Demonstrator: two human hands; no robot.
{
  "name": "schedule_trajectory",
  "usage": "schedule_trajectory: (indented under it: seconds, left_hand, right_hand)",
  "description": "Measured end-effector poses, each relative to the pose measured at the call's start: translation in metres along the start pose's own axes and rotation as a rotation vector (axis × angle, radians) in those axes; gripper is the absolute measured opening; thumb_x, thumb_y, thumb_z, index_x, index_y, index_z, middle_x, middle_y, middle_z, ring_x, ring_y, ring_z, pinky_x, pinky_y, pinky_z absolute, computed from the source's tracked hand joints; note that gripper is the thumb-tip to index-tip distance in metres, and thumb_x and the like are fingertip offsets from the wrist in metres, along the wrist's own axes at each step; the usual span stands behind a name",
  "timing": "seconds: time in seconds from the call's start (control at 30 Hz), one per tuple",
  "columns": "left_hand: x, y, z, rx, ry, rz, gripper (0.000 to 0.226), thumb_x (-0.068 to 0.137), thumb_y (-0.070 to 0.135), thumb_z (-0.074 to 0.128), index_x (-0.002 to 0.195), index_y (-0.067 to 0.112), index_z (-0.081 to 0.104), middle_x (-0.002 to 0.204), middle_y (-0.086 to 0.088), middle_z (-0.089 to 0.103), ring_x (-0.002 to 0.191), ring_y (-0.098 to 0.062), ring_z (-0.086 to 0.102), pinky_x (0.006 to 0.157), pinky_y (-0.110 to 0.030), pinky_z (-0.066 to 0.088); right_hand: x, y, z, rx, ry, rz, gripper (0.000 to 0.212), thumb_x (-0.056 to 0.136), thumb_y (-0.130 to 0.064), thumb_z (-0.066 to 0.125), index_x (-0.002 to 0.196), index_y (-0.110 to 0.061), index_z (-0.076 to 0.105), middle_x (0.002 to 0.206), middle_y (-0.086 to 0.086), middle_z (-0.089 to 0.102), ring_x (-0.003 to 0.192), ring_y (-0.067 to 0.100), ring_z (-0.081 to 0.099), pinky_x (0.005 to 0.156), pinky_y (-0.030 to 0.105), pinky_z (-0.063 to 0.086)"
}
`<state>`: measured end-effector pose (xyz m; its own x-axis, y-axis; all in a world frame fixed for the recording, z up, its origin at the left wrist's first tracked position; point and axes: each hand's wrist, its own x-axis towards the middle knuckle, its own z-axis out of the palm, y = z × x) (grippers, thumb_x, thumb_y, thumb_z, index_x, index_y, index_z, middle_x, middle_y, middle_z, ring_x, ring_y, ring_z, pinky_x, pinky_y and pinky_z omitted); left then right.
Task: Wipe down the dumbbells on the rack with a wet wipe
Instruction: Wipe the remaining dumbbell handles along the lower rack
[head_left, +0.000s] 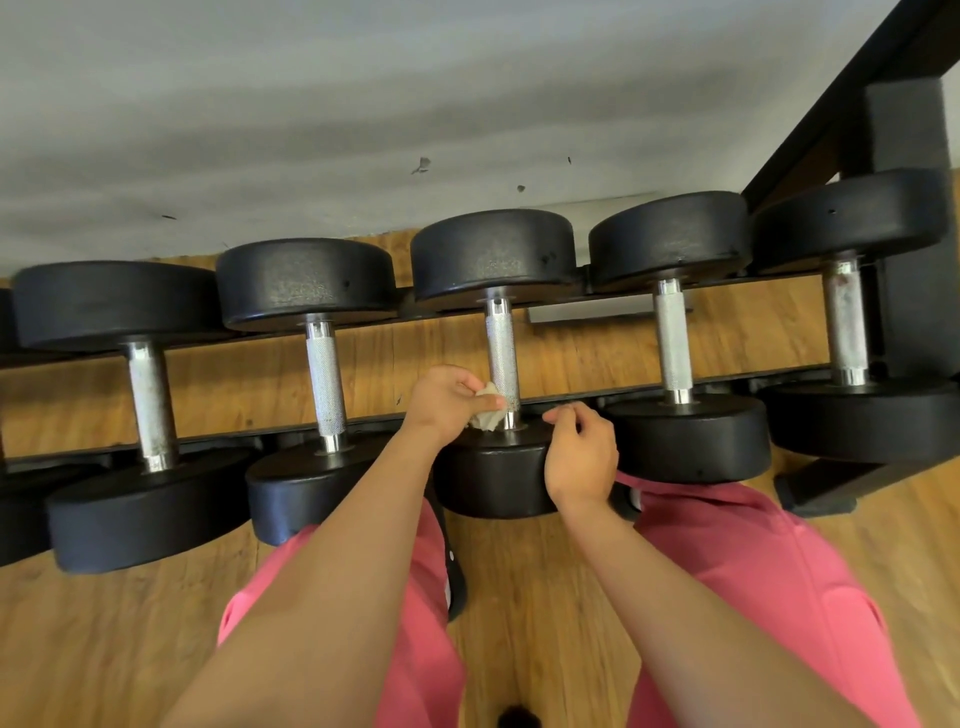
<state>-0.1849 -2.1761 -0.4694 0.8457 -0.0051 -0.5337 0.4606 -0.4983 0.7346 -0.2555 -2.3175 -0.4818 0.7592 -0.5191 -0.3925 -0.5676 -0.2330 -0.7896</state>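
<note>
Five black round-headed dumbbells with knurled steel handles are laid side by side on a black metal rack (909, 291). All positions are given relative to the middle dumbbell (501, 343).

Well to its left, the outermost left dumbbell (150, 405) is seated. The second dumbbell (324, 384) is seated just beside the middle one on the same side.

The left grip (447, 400) is placed just left of the near end of the middle dumbbell's handle. A crumpled off-white wet wipe (485, 413) is pinched in it between thumb and fingers. The wipe is pressed against that handle, just above the near head.

The right grip (582, 457) is held over the right edge of the middle dumbbell's near head. Its fingers are loosely curled and nothing is held. Contact with the head cannot be confirmed.

The fourth dumbbell (672, 343) is seated just right of the middle one, and the fifth dumbbell (844, 322) further right, against the rack upright.

Below the middle dumbbell, pink trousers (753, 571) are seen over a brown wooden floor (104, 649).
</note>
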Motion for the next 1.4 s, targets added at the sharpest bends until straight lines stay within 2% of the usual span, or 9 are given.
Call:
schedule_trajectory:
  seconds: [0.1,0.2,0.4,0.53,0.63,0.83,1.0,1.17,1.4]
  left_hand:
    - [-0.002,0.003,0.009,-0.114,-0.007,-0.033,0.039,0.074,0.033,0.083,0.097,0.011,0.061,0.101,-0.003,0.066,0.097,-0.018,0.064,0.089,-0.034,0.054]
    - [-0.003,0.009,0.011,-0.133,-0.035,-0.047,0.03,0.079,0.039,0.078,0.091,0.016,0.063,0.099,-0.006,0.069,0.095,-0.019,0.067,0.087,-0.037,0.057]
    - [-0.007,0.013,0.007,-0.161,-0.069,-0.085,0.009,0.092,0.009,0.059,0.086,0.014,0.064,0.088,-0.006,0.065,0.09,-0.021,0.063,0.093,-0.038,0.053]
    - [-0.007,0.008,0.009,-0.092,-0.041,-0.025,0.014,0.087,0.008,0.069,0.101,0.009,0.066,0.098,-0.007,0.071,0.078,-0.006,0.062,0.071,-0.015,0.052]
    - [-0.006,0.009,0.006,-0.127,-0.038,-0.032,0.013,0.086,0.008,0.072,0.085,0.017,0.063,0.086,0.0,0.068,0.074,-0.004,0.06,0.056,-0.005,0.046]
    - [-0.005,0.005,0.002,-0.263,0.027,-0.07,0.021,0.078,0.005,0.079,0.083,0.009,0.059,0.107,-0.015,0.068,0.095,-0.025,0.07,0.07,-0.025,0.06]
    - [-0.006,0.01,0.006,-0.226,0.011,-0.071,0.017,0.08,0.008,0.078,0.078,0.015,0.062,0.092,-0.007,0.069,0.096,-0.025,0.068,0.092,-0.042,0.055]
    - [-0.003,0.008,0.004,-0.311,0.048,-0.1,0.024,0.075,0.007,0.082,0.086,0.009,0.061,0.11,-0.015,0.067,0.096,-0.026,0.07,0.071,-0.027,0.061]
    - [-0.005,0.015,0.002,-0.301,0.047,-0.096,0.021,0.077,0.009,0.08,0.088,0.007,0.063,0.105,-0.011,0.067,0.091,-0.019,0.069,0.064,-0.017,0.057]
  right_hand:
    - [-0.002,-0.001,0.0,-0.004,0.001,-0.011,0.027,0.087,-0.035,0.038,0.08,-0.034,0.064,0.113,0.006,0.062,0.106,0.027,0.055,0.091,0.041,0.043]
    - [-0.004,-0.006,-0.001,0.006,0.014,-0.004,0.032,0.077,-0.042,0.032,0.078,-0.035,0.063,0.112,0.004,0.063,0.105,0.026,0.055,0.09,0.04,0.043]
    - [-0.003,-0.004,-0.002,-0.005,-0.004,0.0,0.025,0.092,-0.028,0.043,0.082,-0.031,0.066,0.114,0.006,0.062,0.107,0.027,0.053,0.085,0.036,0.04]
    - [-0.004,-0.006,-0.002,0.0,-0.006,-0.004,0.03,0.083,-0.039,0.036,0.082,-0.032,0.065,0.114,0.006,0.062,0.107,0.028,0.055,0.084,0.036,0.041]
    - [-0.006,-0.008,-0.003,0.007,0.0,-0.009,0.04,0.075,-0.043,0.031,0.084,-0.029,0.067,0.113,0.006,0.063,0.107,0.028,0.055,0.083,0.035,0.04]
    - [-0.004,-0.006,-0.003,-0.008,-0.015,-0.001,0.025,0.092,-0.027,0.044,0.084,-0.028,0.067,0.114,0.008,0.062,0.107,0.028,0.054,0.084,0.035,0.038]
    - [-0.003,-0.005,-0.003,-0.013,-0.004,-0.012,0.025,0.095,-0.023,0.044,0.084,-0.029,0.066,0.115,0.007,0.061,0.108,0.027,0.054,0.086,0.035,0.039]
    - [-0.002,-0.006,-0.003,-0.02,-0.006,0.002,0.026,0.095,-0.023,0.044,0.088,-0.027,0.069,0.116,0.006,0.061,0.111,0.026,0.052,0.082,0.033,0.035]
    - [-0.002,-0.004,-0.001,-0.013,0.005,-0.003,0.029,0.092,-0.029,0.042,0.089,-0.025,0.071,0.114,0.005,0.062,0.109,0.026,0.054,0.084,0.035,0.04]
